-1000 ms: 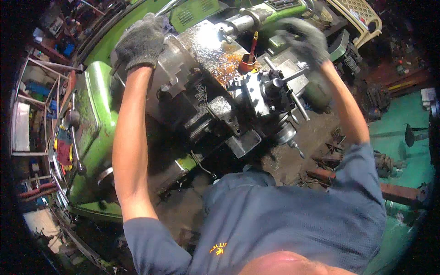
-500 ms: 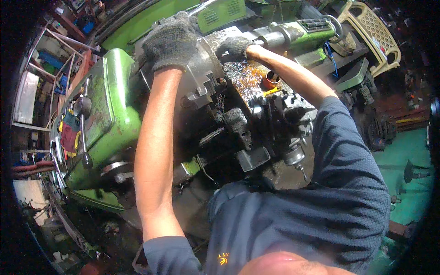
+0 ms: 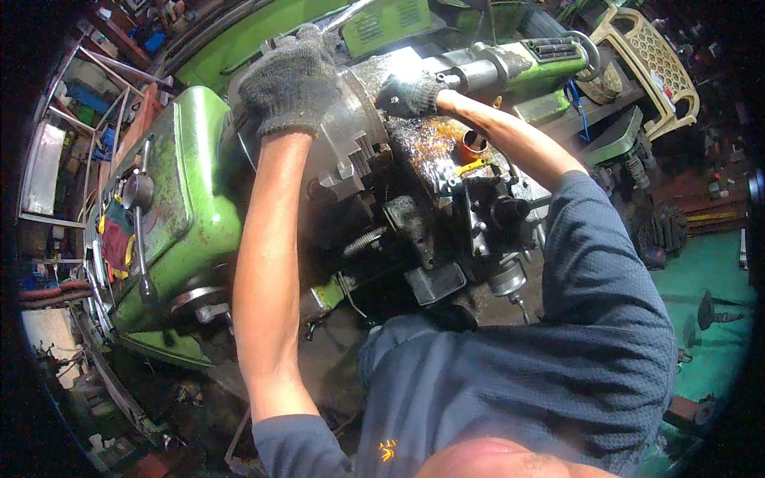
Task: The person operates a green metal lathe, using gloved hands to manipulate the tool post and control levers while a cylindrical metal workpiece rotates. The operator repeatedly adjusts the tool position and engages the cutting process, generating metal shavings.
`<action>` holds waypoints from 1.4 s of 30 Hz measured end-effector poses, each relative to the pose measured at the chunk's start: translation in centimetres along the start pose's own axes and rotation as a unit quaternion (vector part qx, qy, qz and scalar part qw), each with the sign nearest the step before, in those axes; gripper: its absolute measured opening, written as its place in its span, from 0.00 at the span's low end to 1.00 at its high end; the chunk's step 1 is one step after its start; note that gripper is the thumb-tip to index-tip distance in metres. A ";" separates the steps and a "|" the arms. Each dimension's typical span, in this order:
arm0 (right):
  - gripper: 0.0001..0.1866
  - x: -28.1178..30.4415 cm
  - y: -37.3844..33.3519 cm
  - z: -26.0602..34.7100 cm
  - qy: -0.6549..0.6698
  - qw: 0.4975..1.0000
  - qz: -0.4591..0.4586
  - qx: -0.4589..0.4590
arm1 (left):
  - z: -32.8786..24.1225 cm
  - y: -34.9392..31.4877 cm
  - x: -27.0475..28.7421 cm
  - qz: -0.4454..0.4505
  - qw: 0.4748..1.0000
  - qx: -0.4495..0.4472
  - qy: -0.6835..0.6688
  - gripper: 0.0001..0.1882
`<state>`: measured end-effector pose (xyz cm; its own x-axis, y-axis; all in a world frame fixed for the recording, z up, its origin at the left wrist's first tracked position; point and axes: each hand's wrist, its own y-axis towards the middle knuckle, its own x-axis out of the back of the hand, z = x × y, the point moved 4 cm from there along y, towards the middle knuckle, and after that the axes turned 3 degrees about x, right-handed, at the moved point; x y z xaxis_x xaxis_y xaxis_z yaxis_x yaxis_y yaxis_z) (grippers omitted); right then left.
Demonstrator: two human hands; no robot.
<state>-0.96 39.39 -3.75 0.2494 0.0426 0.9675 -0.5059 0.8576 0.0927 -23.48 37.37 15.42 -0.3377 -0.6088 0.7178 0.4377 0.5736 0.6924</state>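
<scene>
My left hand [image 3: 288, 89], in a dark grey knit glove, lies over the upper rim of a large metal lathe chuck [image 3: 323, 135]. Its fingers look curled, and their tips are hidden behind the glove. My right hand [image 3: 410, 95], gloved alike, is bent in close to the right-hand face of the chuck. Those fingers are closed together; bright glare and the glove hide whatever they hold. Stepped jaws [image 3: 348, 182] stick out of the chuck below my hands. To the right, the tailstock [image 3: 510, 68] points its metal barrel toward my right hand.
The green headstock [image 3: 179, 175] with a ball-ended lever [image 3: 143, 239] stands at left. Metal chips [image 3: 426, 147] cover the bed, beside an orange-red cup [image 3: 472, 145] and a yellow-handled tool [image 3: 470, 167]. The carriage handwheel [image 3: 508, 279] juts toward me. A beige plastic chair [image 3: 649, 68] is at far right.
My right hand has shifted slightly toward me and shows more of the back of its glove. My left hand stays on the chuck rim. The whole view has moved a little.
</scene>
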 end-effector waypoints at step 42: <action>0.12 2.4 -2.1 2.9 -0.115 0.993 -0.021 -0.031 | 0.2 5.3 -3.8 0.114 0.920 0.191 -0.324 0.17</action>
<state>-1.73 36.21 -0.95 0.0713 -0.1055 0.9919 -0.4461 0.8860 0.1263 -20.06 42.84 16.36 -0.7531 -0.0669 0.6546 0.2750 0.8718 0.4054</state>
